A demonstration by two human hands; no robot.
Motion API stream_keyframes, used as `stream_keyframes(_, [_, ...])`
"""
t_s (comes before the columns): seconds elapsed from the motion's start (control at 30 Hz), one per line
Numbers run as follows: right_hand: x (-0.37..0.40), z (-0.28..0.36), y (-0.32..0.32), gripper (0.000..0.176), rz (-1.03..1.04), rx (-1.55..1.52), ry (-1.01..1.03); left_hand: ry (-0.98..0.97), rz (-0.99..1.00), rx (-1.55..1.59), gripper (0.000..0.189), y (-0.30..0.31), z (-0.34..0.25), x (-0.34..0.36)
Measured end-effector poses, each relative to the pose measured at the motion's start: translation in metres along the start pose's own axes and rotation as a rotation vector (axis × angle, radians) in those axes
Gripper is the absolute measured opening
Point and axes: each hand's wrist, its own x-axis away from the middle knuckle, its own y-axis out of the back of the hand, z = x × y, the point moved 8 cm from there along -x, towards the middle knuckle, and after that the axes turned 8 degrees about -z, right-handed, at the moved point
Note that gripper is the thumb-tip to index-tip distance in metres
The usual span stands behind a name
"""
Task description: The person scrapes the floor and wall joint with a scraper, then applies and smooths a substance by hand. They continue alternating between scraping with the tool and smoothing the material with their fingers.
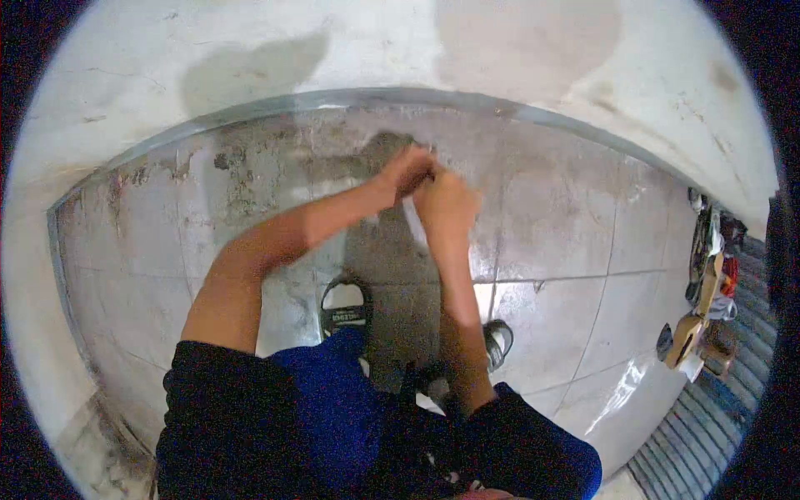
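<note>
My left hand (pixel 407 171) and my right hand (pixel 447 202) meet in front of me, above the tiled floor (pixel 550 221). Both look closed, with the fingers curled in and blurred by motion. A pale, narrow strip (pixel 414 223) shows just beneath them, beside my right wrist. Its kind is not clear, and whether a hand grips it is hidden. Whatever lies between the fingers is too small and smeared to make out.
A stained whitish wall (pixel 375 50) meets the floor along a grey edge strip (pixel 325 100). Dark stains (pixel 225 187) mark the tiles at left. Assorted footwear (pixel 687 337) lies at right by a ridged grey surface (pixel 712 417). My sandalled foot (pixel 344 315) stands below.
</note>
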Motion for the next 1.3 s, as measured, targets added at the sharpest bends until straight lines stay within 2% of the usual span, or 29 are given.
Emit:
stream_keyframes(0.07, [-0.015, 0.014, 0.002, 0.021, -0.038, -0.056, 0.039, -0.264, -0.043, -0.204, 0.016, -0.022, -0.046, 0.028])
stream_keyframes(0.13, [-0.03, 0.02, 0.006, 0.021, -0.026, -0.037, 0.071, -0.39, -0.033, -0.815, 0.014, -0.047, -0.063, 0.031])
stream_keyframes(0.2, [-0.062, 0.038, 0.015, 0.023, -0.019, 0.023, 0.146, -0.398, 0.043, -1.866, 0.011, -0.046, -0.08, -0.024])
stream_keyframes(0.23, [-0.06, 0.039, 0.014, 0.022, 0.036, 0.039, 0.141, -0.505, 0.062, -1.615, 0.012, -0.037, -0.076, -0.02])
stream_keyframes(0.33, [-0.006, 0.021, -0.002, 0.019, -0.061, -0.069, 0.131, -0.271, 0.029, -0.601, 0.011, -0.034, -0.063, 0.048])
stream_keyframes(0.4, [-0.013, 0.027, -0.014, 0.019, -0.019, -0.058, 0.09, -0.471, -0.062, -0.572, 0.014, -0.014, -0.064, 0.045])
stream_keyframes(0.43, [-0.012, 0.024, -0.019, 0.018, 0.01, -0.045, 0.054, -0.527, -0.029, -0.532, 0.016, -0.009, -0.061, 0.038])
stream_keyframes(0.5, [-0.044, 0.046, 0.001, 0.019, 0.005, -0.041, 0.14, -0.612, 0.113, -0.436, 0.019, -0.008, -0.073, 0.013])
stream_keyframes(0.6, [-0.034, 0.047, -0.006, 0.019, -0.012, -0.023, 0.161, -0.621, -0.11, -1.046, 0.02, -0.013, -0.093, 0.035])
stream_keyframes(0.67, [-0.02, 0.04, -0.012, 0.018, -0.031, -0.009, 0.104, 0.154, -0.079, 0.005, 0.023, 0.015, -0.026, 0.031])
stream_keyframes(0.7, [-0.006, 0.035, -0.013, 0.018, -0.019, -0.003, 0.062, -0.173, 0.076, -0.837, 0.023, 0.028, -0.017, 0.01])
stream_keyframes(0.73, [0.002, 0.033, -0.017, 0.018, 0.002, 0.004, 0.018, -0.595, 0.021, -1.654, 0.022, 0.042, -0.007, -0.006])
stream_keyframes(0.8, [-0.031, 0.047, -0.009, 0.02, -0.014, -0.032, 0.079, -0.636, -0.004, -0.878, 0.02, -0.001, -0.082, 0.037])
stream_keyframes(0.87, [-0.044, 0.059, -0.004, 0.021, -0.013, -0.027, 0.133, -0.463, -0.097, -0.782, 0.019, -0.005, -0.099, 0.022])
stream_keyframes(0.9, [-0.045, 0.064, -0.003, 0.02, -0.005, -0.006, 0.151, -0.597, -0.048, -1.247, 0.02, -0.01, -0.101, 0.018])
stream_keyframes(0.97, [-0.037, 0.062, -0.004, 0.02, 0.001, 0.011, 0.128, -0.523, -0.038, -1.7, 0.018, 0.015, -0.057, 0.001])
stream_keyframes(1.0, [-0.009, 0.054, -0.013, 0.019, 0.013, 0.005, 0.094, -0.491, -0.008, -1.921, 0.017, 0.028, -0.034, -0.007])
stream_keyframes(1.03, [0.004, 0.051, -0.022, 0.019, 0.031, -0.004, 0.065, -0.634, -0.114, -1.775, 0.017, 0.031, -0.037, 0.008])
stream_keyframes(1.13, [-0.012, 0.065, -0.032, 0.017, -0.053, -0.11, 0.118, -0.175, -0.255, -0.921, 0.02, 0.021, -0.071, 0.05])
stream_keyframes(1.2, [-0.039, 0.088, -0.022, 0.017, -0.062, -0.111, 0.197, -0.155, -0.015, -1.9, 0.02, 0.005, -0.105, 0.014])
stream_keyframes(1.23, [-0.044, 0.095, -0.016, 0.017, -0.064, -0.109, 0.239, -0.323, -0.014, -1.714, 0.026, 0.025, -0.1, 0.012])
stream_keyframes(1.3, [-0.01, 0.084, -0.02, 0.017, -0.025, -0.079, 0.211, -0.23, -0.073, -1.086, 0.028, 0.085, -0.042, 0.022])
